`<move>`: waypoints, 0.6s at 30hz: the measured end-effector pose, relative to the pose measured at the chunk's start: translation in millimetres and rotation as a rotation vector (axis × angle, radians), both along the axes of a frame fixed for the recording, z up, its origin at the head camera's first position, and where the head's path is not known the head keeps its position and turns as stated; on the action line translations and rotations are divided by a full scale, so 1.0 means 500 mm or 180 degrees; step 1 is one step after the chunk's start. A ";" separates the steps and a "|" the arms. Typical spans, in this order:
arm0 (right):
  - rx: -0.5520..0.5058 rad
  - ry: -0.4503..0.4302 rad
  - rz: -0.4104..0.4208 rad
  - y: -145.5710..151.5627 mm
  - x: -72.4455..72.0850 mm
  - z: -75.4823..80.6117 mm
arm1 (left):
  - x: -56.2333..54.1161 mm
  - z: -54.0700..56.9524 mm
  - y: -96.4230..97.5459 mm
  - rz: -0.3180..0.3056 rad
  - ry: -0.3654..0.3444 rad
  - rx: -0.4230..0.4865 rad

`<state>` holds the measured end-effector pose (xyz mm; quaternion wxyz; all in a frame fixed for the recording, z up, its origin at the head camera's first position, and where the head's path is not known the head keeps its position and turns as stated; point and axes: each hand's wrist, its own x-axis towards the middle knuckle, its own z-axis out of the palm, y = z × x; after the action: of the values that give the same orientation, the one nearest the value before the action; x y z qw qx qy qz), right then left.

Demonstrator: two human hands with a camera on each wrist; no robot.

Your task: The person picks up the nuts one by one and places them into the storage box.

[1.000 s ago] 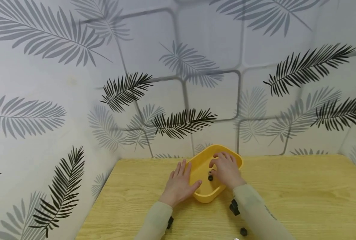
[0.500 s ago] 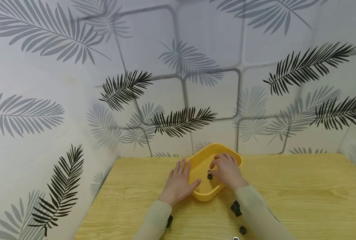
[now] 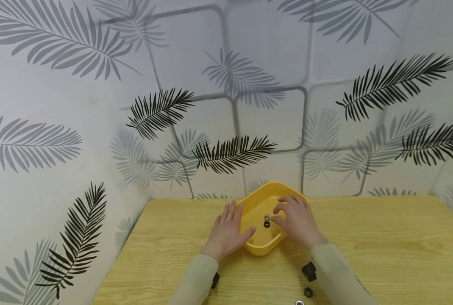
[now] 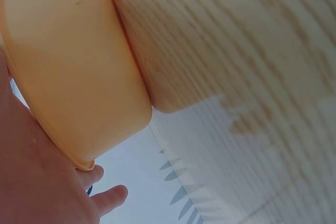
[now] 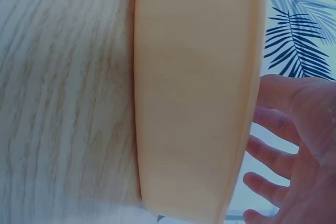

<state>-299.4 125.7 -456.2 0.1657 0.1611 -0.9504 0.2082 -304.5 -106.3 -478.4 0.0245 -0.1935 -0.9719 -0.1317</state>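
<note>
A yellow plastic bin (image 3: 262, 250) stands on the wooden table. Inside it, a silver nut (image 3: 267, 217) and a black nut (image 3: 266, 224) lie side by side on the floor. My left hand (image 3: 228, 237) rests along the bin's left rim, fingers stretched out and thumb over the near corner. Over the right side of the bin hovers my right hand (image 3: 296, 220), thumb and index finger apart beside the silver nut. In the right wrist view, that hand's fingers (image 5: 270, 190) are loosely bent past the bin's rim and hold nothing.
Another black nut (image 3: 308, 292) lies on the table (image 3: 382, 254) near the front, with a small silver ring-like piece (image 3: 299, 303) at the bottom edge of the head view. A wall with printed leaves (image 3: 234, 154) rises directly behind the table and bin.
My right hand has drawn back to the right from the nuts, its thumb and finger parting, and the silver nut now shows fully beside the black one. The left hand has stayed put.
</note>
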 end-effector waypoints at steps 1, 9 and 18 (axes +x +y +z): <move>-0.0006 0.0008 0.0004 0.001 0.002 0.002 | 0.000 0.000 0.000 0.0002 -0.0004 0.0002; -0.0045 0.0147 0.0030 0.020 0.028 0.024 | 0.000 -0.003 0.004 0.0046 -0.0028 0.0009; -0.0143 0.0233 -0.0006 0.042 0.067 0.048 | -0.002 -0.005 0.001 0.0032 -0.0012 -0.0029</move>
<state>-265.9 146.5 -432.2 0.2041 0.1640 -0.9389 0.2233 -305.3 -105.6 -480.8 0.0224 -0.1884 -0.9735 -0.1276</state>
